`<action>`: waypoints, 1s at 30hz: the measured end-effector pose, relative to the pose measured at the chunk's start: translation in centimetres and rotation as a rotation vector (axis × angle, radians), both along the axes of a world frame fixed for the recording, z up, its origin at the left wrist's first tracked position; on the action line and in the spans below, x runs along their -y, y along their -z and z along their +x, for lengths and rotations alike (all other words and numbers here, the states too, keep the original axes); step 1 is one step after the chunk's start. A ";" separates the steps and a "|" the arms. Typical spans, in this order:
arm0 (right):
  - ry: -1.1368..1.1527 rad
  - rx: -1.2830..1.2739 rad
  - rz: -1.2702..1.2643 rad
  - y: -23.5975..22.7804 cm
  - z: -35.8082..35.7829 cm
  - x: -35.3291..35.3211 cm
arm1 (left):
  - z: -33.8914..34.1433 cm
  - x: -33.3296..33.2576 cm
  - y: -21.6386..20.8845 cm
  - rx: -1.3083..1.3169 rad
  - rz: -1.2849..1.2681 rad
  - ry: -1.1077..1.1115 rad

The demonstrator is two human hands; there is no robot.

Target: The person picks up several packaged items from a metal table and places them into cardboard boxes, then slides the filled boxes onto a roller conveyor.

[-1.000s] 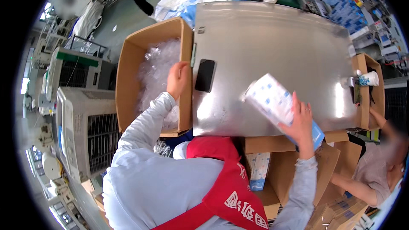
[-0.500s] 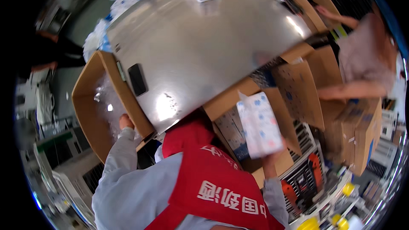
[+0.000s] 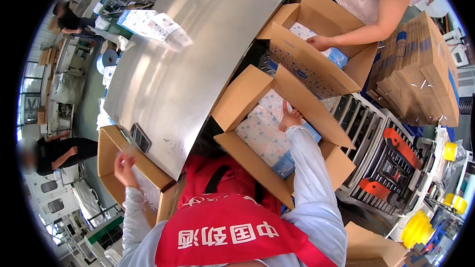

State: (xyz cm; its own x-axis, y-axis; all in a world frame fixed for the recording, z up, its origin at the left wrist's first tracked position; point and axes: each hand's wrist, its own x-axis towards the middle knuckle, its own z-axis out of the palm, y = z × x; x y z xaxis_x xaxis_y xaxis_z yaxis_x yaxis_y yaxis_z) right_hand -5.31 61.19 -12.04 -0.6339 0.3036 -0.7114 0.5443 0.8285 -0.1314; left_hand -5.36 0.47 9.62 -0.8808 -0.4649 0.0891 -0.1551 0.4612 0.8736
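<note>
My right hand (image 3: 290, 117) is down inside an open cardboard box (image 3: 247, 96) to the right of the steel table. It lies on the top layer of white and blue packs (image 3: 262, 131), fingers curled onto one pack. My left hand (image 3: 123, 164) hovers, blurred, over a second open cardboard box (image 3: 111, 151) at the table's near left corner, fingers apart and nothing clearly in them. Clear plastic bags (image 3: 146, 188) fill that box. My red vest and pale sleeves fill the lower middle.
A black phone (image 3: 140, 137) lies on the steel table (image 3: 183, 64), with loose white and blue packs (image 3: 148, 22) at its far end. A co-worker's hand (image 3: 319, 43) reaches into another carton (image 3: 307, 64). Flat cardboard stacks (image 3: 420, 79), a roller conveyor (image 3: 376, 148) and yellow tape rolls (image 3: 418, 228) are on the right.
My right hand carried a white and blue pack off the table and down into the box on the right. My left hand rose from the plastic bags to the box edge. My head turned right.
</note>
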 end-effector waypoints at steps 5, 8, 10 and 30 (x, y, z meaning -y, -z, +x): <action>-0.228 -0.698 0.244 -0.6 7.9 4.4 | -0.8 -27.1 -2.5 0.244 0.432 0.709; 0.005 -0.644 0.123 -1.9 14.1 5.0 | 0.1 -33.1 -1.5 0.200 0.083 1.045; 0.005 -0.274 0.027 0.6 15.7 1.5 | 0.3 -35.5 -0.3 0.165 -0.291 1.184; -0.792 -1.099 -0.587 -22.7 -24.1 25.3 | -5.1 -9.9 4.0 0.301 -0.146 0.511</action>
